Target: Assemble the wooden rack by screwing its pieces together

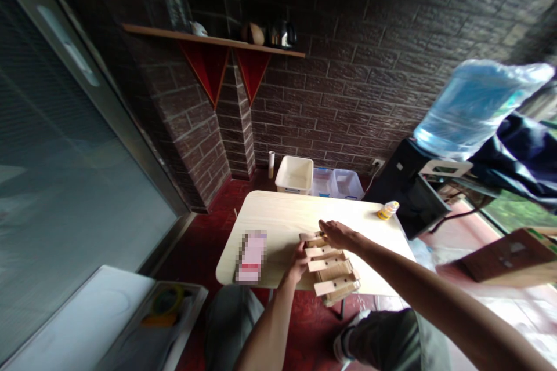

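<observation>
A wooden xylophone (329,275) with several light bars across its frame lies tilted at the front edge of the pale table (278,206). My left hand (297,262) is closed on the xylophone's left side near its far end. Above that same end, my right hand (342,235) is closed with its fingertips pinched together close to the farthest bar. Whatever is between those fingertips is too small to make out. To the left lies a pink, pixelated flat object (252,255). A small bottle with a yellow band (387,210) stands at the far right corner.
Behind the table sit a cream bin (295,186) and clear plastic boxes (347,183) by the brick wall. A black water dispenser (394,182) with a blue jug (461,107) stands right. An open white case (143,316) is lower left; a cardboard box (513,255) is at right.
</observation>
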Available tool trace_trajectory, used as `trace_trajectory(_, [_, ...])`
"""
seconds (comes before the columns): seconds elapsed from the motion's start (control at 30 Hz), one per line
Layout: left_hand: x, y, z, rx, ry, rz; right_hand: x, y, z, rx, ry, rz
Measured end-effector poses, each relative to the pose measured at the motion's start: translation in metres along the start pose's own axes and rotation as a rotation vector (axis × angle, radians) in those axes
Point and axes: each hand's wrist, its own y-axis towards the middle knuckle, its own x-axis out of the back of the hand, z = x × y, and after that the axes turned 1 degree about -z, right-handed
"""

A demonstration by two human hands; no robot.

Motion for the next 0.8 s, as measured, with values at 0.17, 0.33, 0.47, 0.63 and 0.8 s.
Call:
trace_trajectory(0.17, [-0.002, 0.01, 0.004, 0.013, 0.106, -0.04, -0.002, -0.006, 0.008, 0.078, -0.049, -0.008])
trace_trajectory(0.33, [-0.002, 0.014, 0.007, 0.008, 0.115, -0.054, -0.005, -0.006, 0.016, 0.051, -0.048, 0.028])
trace_trajectory(0.47, [0.001, 0.014, 0.01, -0.013, 0.087, -0.035, -0.003, 0.003, 0.022, -0.051, -0.006, 0.067])
trace_trajectory(0.63, [0.003, 0.012, 0.01, -0.01, 0.052, 0.015, 0.004, 0.014, 0.02, -0.175, 0.051, 0.101])
trace_trajectory(0.8, [0.002, 0.013, 0.011, 0.008, 0.014, 0.027, 0.011, 0.01, 0.017, -0.154, 0.064, 0.087])
